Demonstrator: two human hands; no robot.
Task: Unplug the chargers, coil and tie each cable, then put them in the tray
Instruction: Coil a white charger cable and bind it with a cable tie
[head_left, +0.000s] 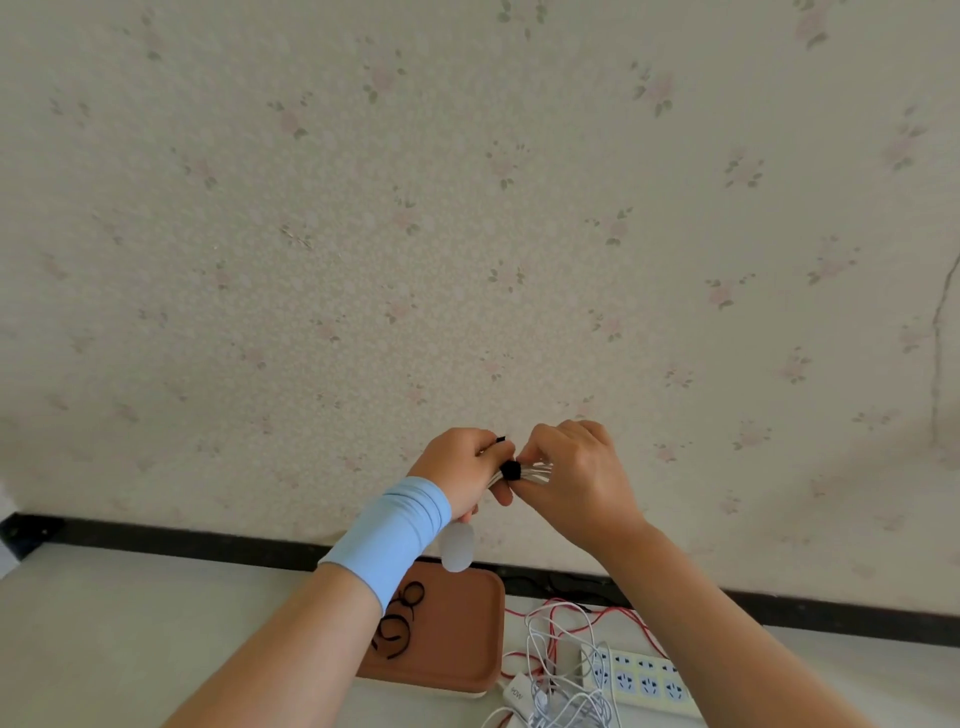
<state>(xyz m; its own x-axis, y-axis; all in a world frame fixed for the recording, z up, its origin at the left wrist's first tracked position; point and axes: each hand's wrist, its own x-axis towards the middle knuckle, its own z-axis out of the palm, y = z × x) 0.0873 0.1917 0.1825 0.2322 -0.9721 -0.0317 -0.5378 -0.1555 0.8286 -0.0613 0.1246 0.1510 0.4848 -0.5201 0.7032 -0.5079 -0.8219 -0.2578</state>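
bare forearms, one pale blue wrist sleeve
the stretchy wrist sleeve wraps the left wrist, at 7 o'clock from the left hand, with soft creases across it; the right hand and forearm are bare.

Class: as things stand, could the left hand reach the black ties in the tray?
Probably not yet: the left hand grips the coiled cable, raised above the tray; the black ties lie uncovered in it.

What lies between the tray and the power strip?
In the head view, tangled white cables, a red cable and a white charger lie there.
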